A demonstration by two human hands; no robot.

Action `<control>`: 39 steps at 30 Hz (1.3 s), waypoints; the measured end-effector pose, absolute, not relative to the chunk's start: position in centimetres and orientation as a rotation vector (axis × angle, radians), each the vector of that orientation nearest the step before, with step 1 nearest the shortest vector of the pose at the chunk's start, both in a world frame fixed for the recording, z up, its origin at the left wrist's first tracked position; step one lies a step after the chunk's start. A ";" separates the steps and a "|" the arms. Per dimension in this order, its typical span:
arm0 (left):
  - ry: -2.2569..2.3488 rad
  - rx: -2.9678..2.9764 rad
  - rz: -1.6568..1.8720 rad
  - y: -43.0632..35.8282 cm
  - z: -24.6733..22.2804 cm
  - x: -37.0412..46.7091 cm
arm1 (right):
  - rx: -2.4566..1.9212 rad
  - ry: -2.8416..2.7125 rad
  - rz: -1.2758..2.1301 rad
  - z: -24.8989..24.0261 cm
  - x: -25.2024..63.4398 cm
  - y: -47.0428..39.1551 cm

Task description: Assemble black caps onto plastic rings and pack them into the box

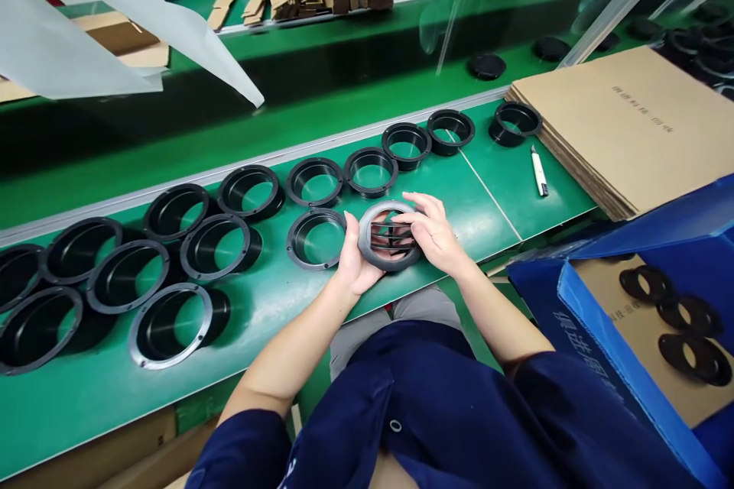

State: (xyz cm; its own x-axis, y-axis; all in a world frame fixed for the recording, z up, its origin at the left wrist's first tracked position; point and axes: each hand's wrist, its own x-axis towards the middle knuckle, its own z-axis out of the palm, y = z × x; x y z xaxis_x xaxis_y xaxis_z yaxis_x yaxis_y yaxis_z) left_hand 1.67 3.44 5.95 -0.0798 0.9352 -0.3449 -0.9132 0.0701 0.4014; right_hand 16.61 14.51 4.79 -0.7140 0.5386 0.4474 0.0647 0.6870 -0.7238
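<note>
Clearly, a round grey vent (391, 247) is held over the near edge of the green table (453, 195), between both hands. Its left side is cupped by the half-closed left hand (354, 263), the thumb raised along the rim; its right side is met by the right hand (436, 237), loosely open, fingers laid over the slats. Being round, the vent is given no long axis, but its slats are set roughly left to right, from hand to hand. Just left, a black ring (294, 241) is placed; farther off, more rings (371, 190) are lined up.
</note>
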 end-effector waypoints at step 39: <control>0.603 -0.098 1.469 3.5 5.9 1.4 | -0.523 -1.949 1.352 3.2 18.0 13.4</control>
State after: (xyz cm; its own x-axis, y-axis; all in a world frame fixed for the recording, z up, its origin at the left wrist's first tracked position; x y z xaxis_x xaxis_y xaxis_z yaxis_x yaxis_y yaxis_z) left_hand 1.44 3.52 5.94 -0.0165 0.8995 -0.4366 -0.9470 0.1260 0.2953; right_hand 18.03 13.40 3.23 -0.6750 0.6675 0.3143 -0.0604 0.3746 -0.9252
